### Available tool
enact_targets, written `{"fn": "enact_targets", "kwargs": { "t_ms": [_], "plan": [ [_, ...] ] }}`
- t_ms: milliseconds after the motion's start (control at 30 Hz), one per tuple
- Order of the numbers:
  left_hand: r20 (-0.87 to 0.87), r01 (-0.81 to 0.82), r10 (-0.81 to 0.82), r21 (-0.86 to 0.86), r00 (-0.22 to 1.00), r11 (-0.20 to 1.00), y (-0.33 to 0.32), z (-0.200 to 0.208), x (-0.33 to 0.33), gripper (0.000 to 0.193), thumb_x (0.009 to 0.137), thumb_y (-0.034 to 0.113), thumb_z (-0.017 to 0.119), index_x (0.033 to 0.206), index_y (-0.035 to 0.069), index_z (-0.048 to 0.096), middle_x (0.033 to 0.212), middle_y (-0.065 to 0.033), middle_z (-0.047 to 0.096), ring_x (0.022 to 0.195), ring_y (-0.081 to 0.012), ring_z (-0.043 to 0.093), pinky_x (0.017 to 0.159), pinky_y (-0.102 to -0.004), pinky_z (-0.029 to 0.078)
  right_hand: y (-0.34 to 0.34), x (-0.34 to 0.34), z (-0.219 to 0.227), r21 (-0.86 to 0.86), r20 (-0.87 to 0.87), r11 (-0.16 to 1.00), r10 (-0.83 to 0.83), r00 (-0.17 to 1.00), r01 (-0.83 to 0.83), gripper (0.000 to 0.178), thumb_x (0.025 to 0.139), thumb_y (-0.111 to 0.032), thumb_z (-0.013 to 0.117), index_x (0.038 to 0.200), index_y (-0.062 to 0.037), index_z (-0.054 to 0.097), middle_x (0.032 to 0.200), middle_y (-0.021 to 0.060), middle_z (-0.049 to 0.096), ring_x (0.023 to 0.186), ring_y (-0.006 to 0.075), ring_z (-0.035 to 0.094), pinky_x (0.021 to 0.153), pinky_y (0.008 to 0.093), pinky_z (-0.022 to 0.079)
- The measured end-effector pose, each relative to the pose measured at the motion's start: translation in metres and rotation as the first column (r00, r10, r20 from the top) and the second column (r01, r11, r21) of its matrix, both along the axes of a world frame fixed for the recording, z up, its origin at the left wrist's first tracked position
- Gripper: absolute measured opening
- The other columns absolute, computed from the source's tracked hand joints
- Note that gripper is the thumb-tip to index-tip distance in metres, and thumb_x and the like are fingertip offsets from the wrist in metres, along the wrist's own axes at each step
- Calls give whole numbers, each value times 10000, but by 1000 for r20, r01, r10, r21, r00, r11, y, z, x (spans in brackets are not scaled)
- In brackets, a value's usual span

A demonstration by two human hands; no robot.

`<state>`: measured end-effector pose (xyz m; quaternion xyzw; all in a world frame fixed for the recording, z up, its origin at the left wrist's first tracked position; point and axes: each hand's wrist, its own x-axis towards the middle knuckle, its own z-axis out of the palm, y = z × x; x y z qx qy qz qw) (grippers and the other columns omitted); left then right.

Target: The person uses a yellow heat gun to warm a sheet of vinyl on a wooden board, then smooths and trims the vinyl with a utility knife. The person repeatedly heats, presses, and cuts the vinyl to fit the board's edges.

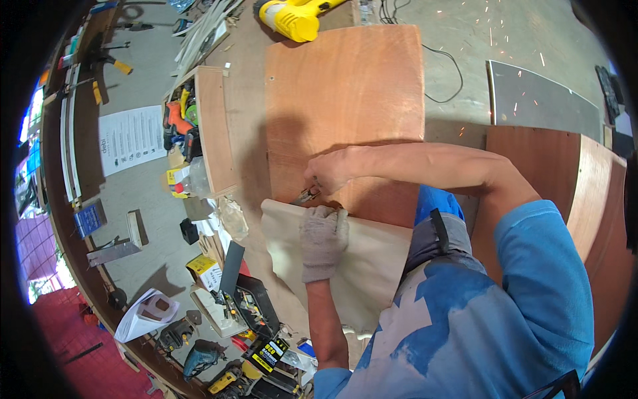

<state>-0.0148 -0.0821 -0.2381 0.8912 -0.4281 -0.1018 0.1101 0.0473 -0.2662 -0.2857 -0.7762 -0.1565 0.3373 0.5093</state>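
Observation:
A reddish-brown plywood panel (345, 86) lies before me, its near part covered by a cream, leather-like sheet (379, 246). My left hand (322, 239), in a grey knitted work glove, is closed with curled fingers at the far edge of the sheet. Bare, my right hand (330, 171) is wrapped round a small silvery metal hand tool (306, 195), just beyond the glove. The tool's tip points down and left, close to the sheet's edge; its exact kind is partly hidden by my fingers.
A yellow power tool (296, 18) lies at the panel's far edge. To the left stand a wooden box (216, 133) of tools and an open black case (256, 302). A wooden cabinet (538, 173) is at the right. Sparks fly at the far right; a black cable (458, 73) trails there.

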Motion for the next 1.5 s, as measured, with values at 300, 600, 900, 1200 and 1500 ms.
{"fn": "enact_targets", "kwargs": {
  "t_ms": [300,600,900,1200,1500],
  "plan": [
    [11,22,-21,-26,1000,999,5,-7,3,161,860,133,665,726,47,687,751,-102,641,771,-303,604,729,-438,476,-56,-97,-23,71,346,996,23,938,-51,176,907,-108,521,992,-24,650,691,145,611,577,241,653,458,391,515],
    [22,2,0,-66,1000,998,12,-2,1,171,873,139,670,731,57,714,727,-92,635,740,-286,591,714,-421,470,-89,-203,-27,67,246,997,-54,968,39,351,840,2,572,1187,42,612,885,269,648,825,423,614,713,459,483],
    [-47,52,-57,-96,997,994,15,3,2,101,876,110,660,806,58,712,764,-96,639,769,-296,590,730,-431,472,-146,-232,34,-11,204,999,-32,978,35,340,839,-7,608,1172,-25,671,825,201,674,739,363,637,666,434,491],
    [-13,66,-69,-142,998,988,14,0,-2,59,841,51,684,789,44,711,759,-92,644,752,-292,593,726,-404,476,-96,-110,-15,218,481,956,-280,831,195,300,852,-48,636,1151,-30,634,1022,188,650,994,349,599,851,455,472],
    [64,40,-36,-61,997,997,19,-3,-4,98,859,92,661,788,41,705,775,-118,644,755,-325,574,678,-439,441,38,22,-12,45,284,996,-87,955,78,169,831,-174,574,881,-57,686,707,152,646,657,320,627,615,460,490]
  ]
}}
